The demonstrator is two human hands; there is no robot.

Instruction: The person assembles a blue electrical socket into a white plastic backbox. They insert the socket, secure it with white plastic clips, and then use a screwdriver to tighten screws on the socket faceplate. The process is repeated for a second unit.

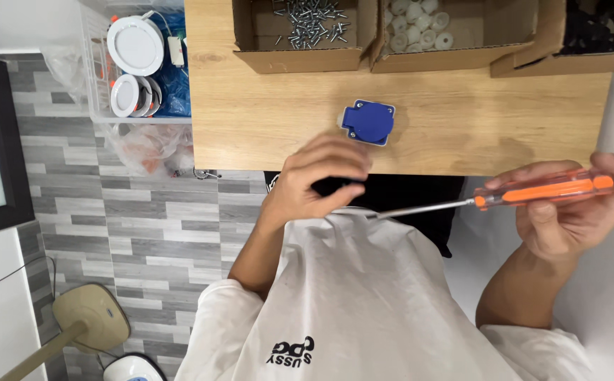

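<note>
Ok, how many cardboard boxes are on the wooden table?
3, all along the table's far edge: the left box holds silver screws, the middle box holds white round parts, and the right box holds dark parts and is cut off by the frame. Others may sit out of view.

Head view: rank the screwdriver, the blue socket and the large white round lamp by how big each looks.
1. Screwdriver, longest by far, though it is nearer the camera in the right hand.
2. Large white round lamp.
3. Blue socket.
The last two look close in size; the order is unsure.
</note>
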